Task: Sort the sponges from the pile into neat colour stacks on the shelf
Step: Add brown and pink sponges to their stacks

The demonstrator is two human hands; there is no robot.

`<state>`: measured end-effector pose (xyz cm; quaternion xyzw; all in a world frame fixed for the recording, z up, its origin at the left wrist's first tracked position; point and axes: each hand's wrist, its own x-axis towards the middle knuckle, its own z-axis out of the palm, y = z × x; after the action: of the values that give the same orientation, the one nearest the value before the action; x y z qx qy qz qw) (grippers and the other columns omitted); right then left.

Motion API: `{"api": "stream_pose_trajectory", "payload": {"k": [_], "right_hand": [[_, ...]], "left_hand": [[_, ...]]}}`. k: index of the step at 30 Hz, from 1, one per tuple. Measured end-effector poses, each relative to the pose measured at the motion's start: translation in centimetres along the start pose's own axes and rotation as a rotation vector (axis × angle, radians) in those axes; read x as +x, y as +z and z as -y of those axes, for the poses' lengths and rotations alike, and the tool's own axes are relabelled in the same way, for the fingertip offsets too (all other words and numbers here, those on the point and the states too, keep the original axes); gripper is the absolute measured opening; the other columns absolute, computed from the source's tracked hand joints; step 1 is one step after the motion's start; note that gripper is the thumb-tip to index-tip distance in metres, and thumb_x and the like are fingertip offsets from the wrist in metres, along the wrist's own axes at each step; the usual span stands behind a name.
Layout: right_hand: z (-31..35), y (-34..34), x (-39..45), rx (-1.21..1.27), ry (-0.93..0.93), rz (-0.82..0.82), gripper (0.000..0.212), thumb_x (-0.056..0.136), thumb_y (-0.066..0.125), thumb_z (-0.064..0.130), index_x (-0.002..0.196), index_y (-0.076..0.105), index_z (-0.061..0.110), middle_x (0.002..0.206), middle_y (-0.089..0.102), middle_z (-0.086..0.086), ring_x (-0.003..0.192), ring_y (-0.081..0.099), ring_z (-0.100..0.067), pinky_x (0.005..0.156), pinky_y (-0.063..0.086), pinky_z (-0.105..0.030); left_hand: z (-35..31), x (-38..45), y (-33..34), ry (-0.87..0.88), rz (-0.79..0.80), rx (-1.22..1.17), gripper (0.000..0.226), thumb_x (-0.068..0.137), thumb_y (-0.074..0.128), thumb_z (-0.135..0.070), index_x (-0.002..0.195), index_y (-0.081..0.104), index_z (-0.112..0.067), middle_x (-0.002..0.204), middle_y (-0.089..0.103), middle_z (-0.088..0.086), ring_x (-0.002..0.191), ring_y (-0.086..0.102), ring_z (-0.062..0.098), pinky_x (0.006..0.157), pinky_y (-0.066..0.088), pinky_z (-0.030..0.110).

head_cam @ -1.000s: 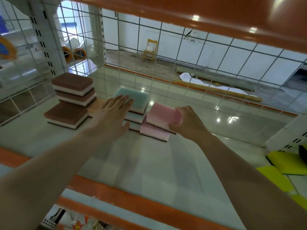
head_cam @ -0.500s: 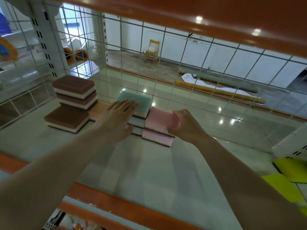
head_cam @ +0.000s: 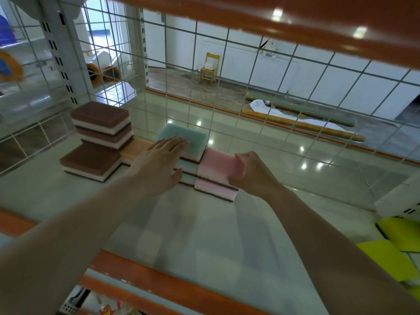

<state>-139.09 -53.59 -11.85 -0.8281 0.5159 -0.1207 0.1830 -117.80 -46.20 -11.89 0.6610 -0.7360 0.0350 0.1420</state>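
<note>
On the pale shelf point(head_cam: 204, 235) stand colour stacks of sponges. My left hand point(head_cam: 156, 164) lies flat with straight fingers on the near side of the green stack point(head_cam: 188, 138). My right hand point(head_cam: 252, 173) grips the right end of the top pink sponge point(head_cam: 216, 163), which sits on a second pink sponge point(head_cam: 216, 189) right beside the green stack. Two brown sponges point(head_cam: 102, 123) are stacked at the back left, with a single brown one point(head_cam: 91, 161) in front. An orange sponge point(head_cam: 136, 148) lies between the brown and green stacks.
A wire grid point(head_cam: 227, 87) closes the back of the shelf. An orange shelf edge point(head_cam: 272, 21) hangs overhead and another orange rim point(head_cam: 159, 283) runs along the front. Yellow sponges point(head_cam: 391, 258) lie lower right, beyond a white upright point(head_cam: 400, 201).
My right hand lowered the top pink sponge onto the lower pink one and squared it up. My left hand stayed on the green stack. The view shifted slightly.
</note>
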Motion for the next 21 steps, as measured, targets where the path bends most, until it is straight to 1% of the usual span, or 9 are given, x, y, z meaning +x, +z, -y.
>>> {"api": "stream_pose_trajectory", "payload": {"k": [3,5,8,11,15,18,21], "right_hand": [[-0.10,0.10,-0.01,-0.004,0.002,0.000,0.055,0.080,0.067,0.024,0.129,0.047,0.010,0.124,0.041,-0.007,0.094,0.046,-0.018,0.078,0.036,-0.024],[-0.17,0.15,0.08,-0.007,-0.004,-0.001,0.053,0.079,0.067,0.024,0.127,0.049,0.011,0.123,0.042,-0.006,0.092,0.044,-0.016,0.076,0.035,-0.024],[-0.22,0.24,0.20,-0.002,-0.010,-0.007,0.054,0.079,0.067,0.024,0.128,0.048,0.010,0.123,0.043,-0.006,0.096,0.046,-0.017,0.077,0.035,-0.024],[-0.25,0.27,0.32,0.001,-0.011,-0.013,0.057,0.080,0.067,0.023,0.131,0.046,0.008,0.125,0.044,-0.007,0.103,0.047,-0.018,0.080,0.034,-0.023],[-0.34,0.29,0.59,-0.014,-0.019,-0.031,0.054,0.080,0.066,0.020,0.129,0.048,0.008,0.125,0.046,-0.008,0.102,0.047,-0.019,0.080,0.035,-0.024],[-0.37,0.38,0.62,-0.016,-0.013,-0.040,0.054,0.080,0.066,0.019,0.130,0.048,0.007,0.127,0.045,-0.008,0.109,0.048,-0.022,0.083,0.036,-0.024],[-0.36,0.44,0.65,-0.025,-0.014,-0.050,0.055,0.080,0.066,0.021,0.130,0.049,0.007,0.127,0.045,-0.008,0.110,0.047,-0.022,0.085,0.037,-0.025]], "left_hand": [[0.04,0.02,0.13,-0.003,-0.005,-0.008,0.064,0.088,0.055,-0.024,0.145,0.029,-0.013,0.153,0.026,0.001,0.141,0.023,0.017,0.112,0.019,0.027],[0.14,-0.02,0.15,-0.008,-0.012,-0.013,0.063,0.086,0.057,-0.022,0.144,0.032,-0.012,0.152,0.029,0.002,0.140,0.026,0.019,0.112,0.020,0.027],[0.18,-0.15,0.06,-0.009,-0.017,-0.018,0.063,0.086,0.057,-0.021,0.143,0.034,-0.011,0.151,0.031,0.003,0.140,0.028,0.020,0.112,0.021,0.028],[0.19,-0.16,-0.05,-0.006,0.002,-0.007,0.063,0.087,0.056,-0.022,0.144,0.031,-0.013,0.153,0.028,0.001,0.140,0.026,0.019,0.112,0.020,0.028],[0.33,0.09,-0.09,-0.017,0.025,-0.011,0.064,0.087,0.055,-0.023,0.144,0.029,-0.015,0.153,0.025,0.000,0.141,0.025,0.018,0.112,0.021,0.029],[0.44,0.19,-0.14,-0.022,0.031,-0.021,0.064,0.086,0.055,-0.023,0.144,0.029,-0.015,0.153,0.026,0.000,0.140,0.025,0.018,0.111,0.022,0.029],[0.31,0.19,-0.10,-0.016,0.028,-0.024,0.064,0.087,0.056,-0.023,0.144,0.029,-0.015,0.153,0.027,0.000,0.140,0.026,0.019,0.111,0.022,0.028]]}}
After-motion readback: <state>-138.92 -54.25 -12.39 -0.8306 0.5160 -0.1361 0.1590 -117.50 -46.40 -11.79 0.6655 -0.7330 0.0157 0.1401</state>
